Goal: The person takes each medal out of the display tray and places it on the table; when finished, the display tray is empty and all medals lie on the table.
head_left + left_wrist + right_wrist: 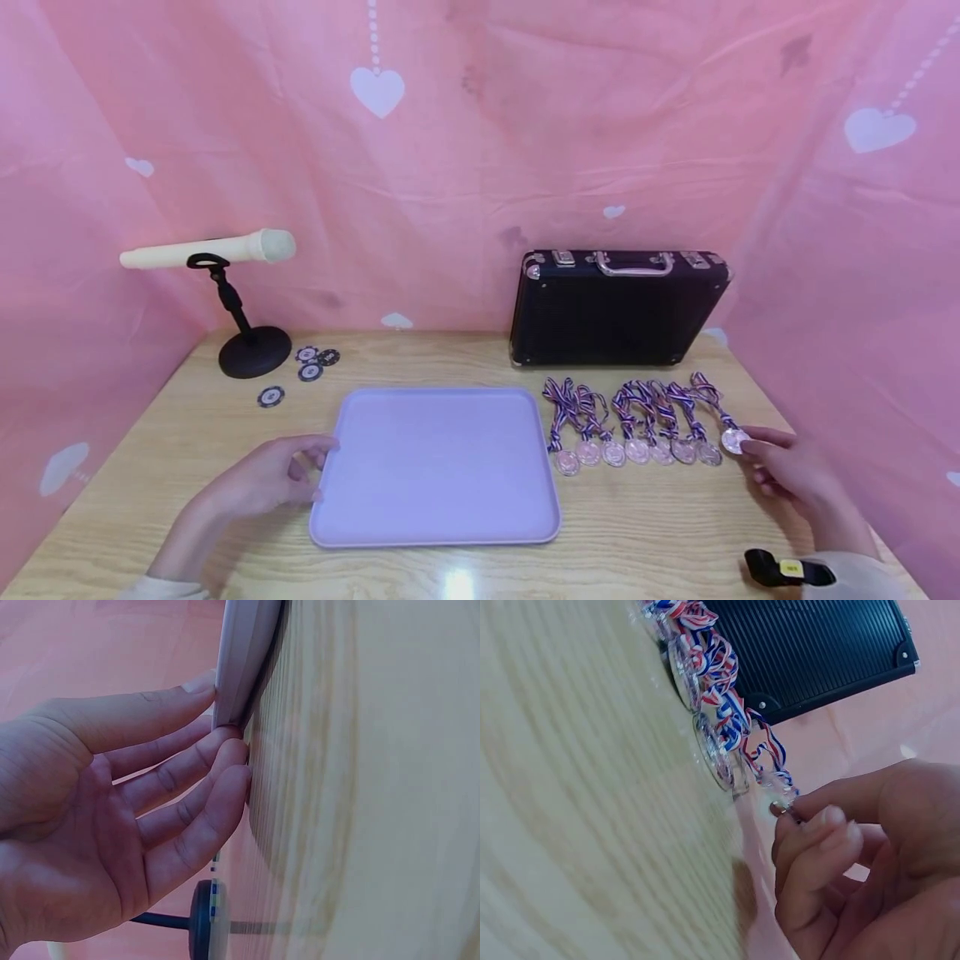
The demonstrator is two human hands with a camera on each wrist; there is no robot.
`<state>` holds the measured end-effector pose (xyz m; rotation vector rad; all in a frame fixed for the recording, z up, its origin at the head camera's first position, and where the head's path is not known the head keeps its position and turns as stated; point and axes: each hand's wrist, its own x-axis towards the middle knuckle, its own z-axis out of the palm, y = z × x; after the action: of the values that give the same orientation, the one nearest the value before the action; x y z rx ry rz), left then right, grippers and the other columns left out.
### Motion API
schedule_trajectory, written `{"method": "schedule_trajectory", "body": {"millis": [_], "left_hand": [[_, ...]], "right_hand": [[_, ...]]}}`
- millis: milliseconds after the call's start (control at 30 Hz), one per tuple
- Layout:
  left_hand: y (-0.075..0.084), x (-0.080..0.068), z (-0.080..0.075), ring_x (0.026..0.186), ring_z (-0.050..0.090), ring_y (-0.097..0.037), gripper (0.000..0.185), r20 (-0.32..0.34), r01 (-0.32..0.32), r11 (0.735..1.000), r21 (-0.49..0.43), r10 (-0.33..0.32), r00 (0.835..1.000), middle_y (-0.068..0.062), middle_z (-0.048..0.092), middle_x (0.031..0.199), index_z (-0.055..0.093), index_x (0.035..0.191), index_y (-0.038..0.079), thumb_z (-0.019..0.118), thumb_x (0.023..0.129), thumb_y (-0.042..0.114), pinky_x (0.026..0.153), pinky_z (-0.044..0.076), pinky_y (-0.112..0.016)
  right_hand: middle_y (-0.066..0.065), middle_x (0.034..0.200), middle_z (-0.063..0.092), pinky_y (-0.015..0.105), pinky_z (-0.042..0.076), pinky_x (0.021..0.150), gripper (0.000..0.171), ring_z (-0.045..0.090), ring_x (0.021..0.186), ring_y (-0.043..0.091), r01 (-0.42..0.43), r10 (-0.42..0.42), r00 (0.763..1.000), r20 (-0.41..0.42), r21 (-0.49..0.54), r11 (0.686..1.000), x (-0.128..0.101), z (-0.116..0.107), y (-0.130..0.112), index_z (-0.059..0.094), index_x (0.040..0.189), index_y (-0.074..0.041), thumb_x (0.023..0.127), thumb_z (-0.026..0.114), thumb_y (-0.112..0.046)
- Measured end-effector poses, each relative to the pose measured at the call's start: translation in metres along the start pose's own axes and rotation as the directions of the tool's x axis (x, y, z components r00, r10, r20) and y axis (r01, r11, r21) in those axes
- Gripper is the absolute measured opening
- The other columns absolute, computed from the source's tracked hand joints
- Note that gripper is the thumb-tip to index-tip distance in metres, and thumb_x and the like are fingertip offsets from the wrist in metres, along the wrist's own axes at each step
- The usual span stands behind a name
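Note:
At the right end of a row of medals, my right hand (798, 471) pinches one medal (734, 441) between thumb and fingers. Its striped red, white and blue ribbon (705, 387) trails back over the table. In the right wrist view the medal (780, 808) is seen edge-on at the fingertips, mostly covered by them. My left hand (262, 477) touches the left edge of a flat lilac tray (435, 467), thumb and fingers loosely spread. The left wrist view has the thumb tip against the tray's side (244, 660) and the other fingers low by the tabletop.
Several more medals (637, 451) with bunched ribbons lie right of the tray. Behind them stands a black case (615, 312) with a silver handle. At the back left, a white microphone (217, 250) rests on a black stand (255, 352), beside several poker chips (271, 396).

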<state>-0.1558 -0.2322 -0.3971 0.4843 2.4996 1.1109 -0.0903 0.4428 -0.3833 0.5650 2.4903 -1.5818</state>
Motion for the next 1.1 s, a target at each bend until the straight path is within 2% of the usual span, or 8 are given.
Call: {"method": "schedule_trajectory", "body": {"millis": [33, 100, 167, 500, 833, 1000, 1100], "left_hand": [[0.001, 0.0, 0.0, 0.085, 0.063, -0.02, 0.066, 0.0, 0.004, 1.0, -0.002, -0.004, 1.0, -0.01, 0.066, 0.113, 0.059, 0.144, -0.002, 0.085, 0.084, 0.007, 0.067, 0.052, -0.026], [0.002, -0.001, -0.001, 0.086, 0.064, -0.02, 0.065, 0.0, 0.014, 1.0, -0.012, -0.014, 1.0, -0.011, 0.066, 0.113, 0.059, 0.144, -0.002, 0.084, 0.084, 0.006, 0.067, 0.053, -0.027], [0.003, -0.002, -0.003, 0.086, 0.064, -0.021, 0.065, 0.0, 0.02, 1.0, -0.02, -0.02, 1.0, -0.011, 0.065, 0.114, 0.059, 0.144, -0.002, 0.083, 0.085, 0.005, 0.068, 0.053, -0.027], [-0.001, -0.006, -0.004, 0.087, 0.064, -0.021, 0.067, 0.002, 0.022, 0.999, -0.044, -0.022, 1.0, -0.012, 0.065, 0.115, 0.057, 0.146, -0.003, 0.083, 0.084, 0.004, 0.067, 0.053, -0.026], [-0.004, -0.01, -0.002, 0.085, 0.064, -0.021, 0.067, -0.008, 0.033, 0.998, -0.047, -0.034, 0.999, -0.011, 0.065, 0.114, 0.058, 0.145, -0.003, 0.085, 0.085, 0.008, 0.066, 0.053, -0.026], [-0.007, -0.01, 0.002, 0.085, 0.064, -0.02, 0.067, -0.002, -0.007, 0.998, -0.059, 0.007, 1.0, -0.013, 0.064, 0.114, 0.058, 0.144, -0.005, 0.085, 0.084, 0.008, 0.067, 0.054, -0.026], [-0.01, -0.009, 0.007, 0.085, 0.063, -0.02, 0.068, 0.028, -0.025, 0.997, -0.077, 0.028, 0.999, -0.012, 0.064, 0.115, 0.057, 0.145, -0.006, 0.085, 0.085, 0.009, 0.068, 0.054, -0.026]], "right_hand": [[-0.006, 0.077, 0.064, 0.023, 0.052, 0.055, 0.045, 0.057, 0.062, 0.005, -0.003, 0.003, 1.0, -0.009, -0.034, 0.999, 0.0, 0.001, 0.0, 0.049, 0.14, 0.019, 0.11, 0.047, -0.013], [-0.007, 0.076, 0.064, 0.023, 0.051, 0.054, 0.058, 0.055, 0.062, 0.004, -0.012, 0.009, 1.0, -0.028, -0.099, 0.995, 0.006, 0.001, 0.006, 0.029, 0.154, 0.016, 0.11, 0.048, -0.016], [-0.007, 0.075, 0.064, 0.023, 0.05, 0.053, 0.057, 0.055, 0.061, 0.005, -0.013, 0.008, 0.999, -0.043, -0.126, 0.992, 0.013, -0.001, 0.013, 0.031, 0.154, 0.014, 0.109, 0.049, -0.017], [-0.004, 0.064, 0.059, 0.025, 0.048, 0.05, 0.052, 0.053, 0.055, 0.007, -0.001, -0.015, 0.997, -0.08, -0.201, 0.98, 0.015, 0.007, 0.004, 0.043, 0.147, 0.013, 0.101, 0.054, -0.008], [-0.007, 0.065, 0.062, 0.027, 0.05, 0.05, 0.047, 0.054, 0.055, 0.008, 0.007, -0.034, 0.995, -0.099, -0.265, 0.964, 0.021, 0.01, 0.001, 0.052, 0.14, 0.012, 0.099, 0.057, -0.01], [-0.005, 0.063, 0.06, 0.026, 0.049, 0.05, 0.047, 0.053, 0.054, 0.007, 0.011, -0.04, 0.995, -0.094, -0.29, 0.957, 0.019, 0.007, 0.004, 0.052, 0.14, 0.013, 0.101, 0.057, -0.012], [-0.006, 0.065, 0.062, 0.026, 0.047, 0.048, 0.048, 0.049, 0.05, 0.005, 0.06, -0.091, 0.99, -0.104, -0.276, 0.959, 0.013, 0.001, 0.011, 0.048, 0.142, 0.016, 0.102, 0.057, -0.011]]}}
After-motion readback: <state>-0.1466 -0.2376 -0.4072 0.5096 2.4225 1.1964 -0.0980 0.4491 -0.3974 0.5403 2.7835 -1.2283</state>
